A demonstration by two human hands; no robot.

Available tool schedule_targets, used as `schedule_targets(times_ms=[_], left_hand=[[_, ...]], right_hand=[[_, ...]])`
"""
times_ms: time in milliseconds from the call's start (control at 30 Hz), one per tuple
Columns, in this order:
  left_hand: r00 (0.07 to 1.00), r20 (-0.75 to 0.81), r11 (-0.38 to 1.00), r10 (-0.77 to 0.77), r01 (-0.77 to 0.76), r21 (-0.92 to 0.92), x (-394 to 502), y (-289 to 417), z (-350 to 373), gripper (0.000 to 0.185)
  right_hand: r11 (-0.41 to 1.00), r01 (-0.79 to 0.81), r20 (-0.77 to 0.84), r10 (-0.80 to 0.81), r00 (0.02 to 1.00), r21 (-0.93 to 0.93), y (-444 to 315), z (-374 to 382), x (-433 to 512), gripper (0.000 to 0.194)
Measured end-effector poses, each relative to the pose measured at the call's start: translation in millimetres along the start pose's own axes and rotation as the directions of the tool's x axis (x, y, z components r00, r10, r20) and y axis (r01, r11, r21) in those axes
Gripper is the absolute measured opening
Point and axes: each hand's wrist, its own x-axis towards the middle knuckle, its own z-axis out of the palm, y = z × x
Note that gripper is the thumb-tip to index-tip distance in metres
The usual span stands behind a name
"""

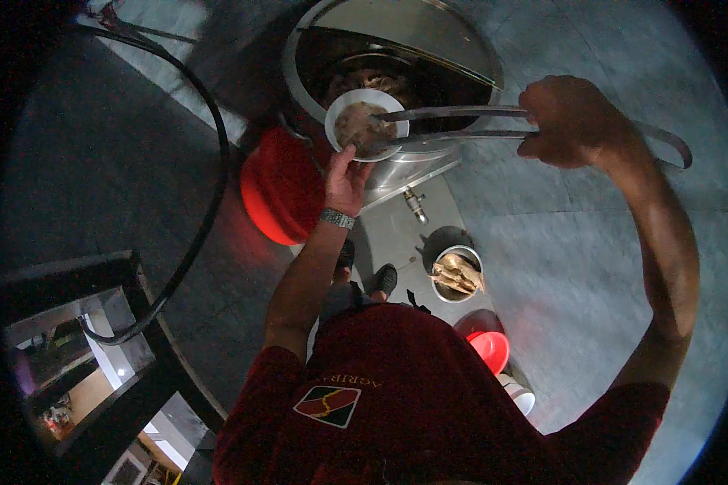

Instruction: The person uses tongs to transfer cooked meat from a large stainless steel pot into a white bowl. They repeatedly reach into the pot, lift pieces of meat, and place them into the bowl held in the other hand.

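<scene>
My left hand (349, 182), with a metal watch at the wrist, holds the rim of a white bowl (334, 109) from the near side. Brownish food (358, 124) lies in the bowl; its kind I cannot tell. Long metal tongs (473, 111) are gripped in my right hand (573, 124), their tips inside the bowl at the food. Bowl and tongs are above the near side of a large round metal cooking vessel (291, 66). Its half-lid (400, 24) covers the far part, and dark contents show in the opening.
Left of the vessel stands a red plastic tub (267, 200). A metal tap (415, 206) juts from the vessel's base. On the floor to the right are a metal pot (440, 291) with pale pieces, a red basin (491, 351) and a white container (521, 397). A black hose (221, 151) curves at left.
</scene>
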Motion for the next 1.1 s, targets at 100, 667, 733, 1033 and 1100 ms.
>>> schedule_targets(times_ms=[100, 667, 733, 1033, 1100], left_hand=[[1.0, -0.007, 1.0, 0.009, -0.009, 0.006, -3.1, 0.8, 5.0, 0.026], [0.999, -0.041, 1.0, 0.025, -0.025, 0.004, 2.1, -4.5, -4.6, 0.036], [0.999, -0.044, 1.0, 0.027, -0.027, 0.005, 1.1, -3.6, -2.4, 0.036], [0.998, -0.051, 1.0, 0.03, -0.029, 0.008, 0.6, -3.3, -2.5, 0.039], [0.999, -0.041, 1.0, 0.02, -0.02, 0.016, 1.1, -3.5, -3.6, 0.041]], right_hand=[[1.0, 0.01, 0.046, -0.01, 0.999, 0.005, -3.0, -8.0, 6.7, 0.035], [0.999, 0.003, 0.213, -0.011, 0.977, 0.039, -5.9, -18.8, 35.4, 0.029], [0.999, 0.001, 0.223, -0.012, 0.975, 0.049, -4.2, -19.2, 35.6, 0.028], [0.995, 0.098, 0.013, -0.097, 0.995, -0.034, 9.6, -22.7, 31.9, 0.025], [0.994, 0.098, 0.047, -0.096, 0.994, -0.041, 9.4, -36.8, 27.1, 0.025]])
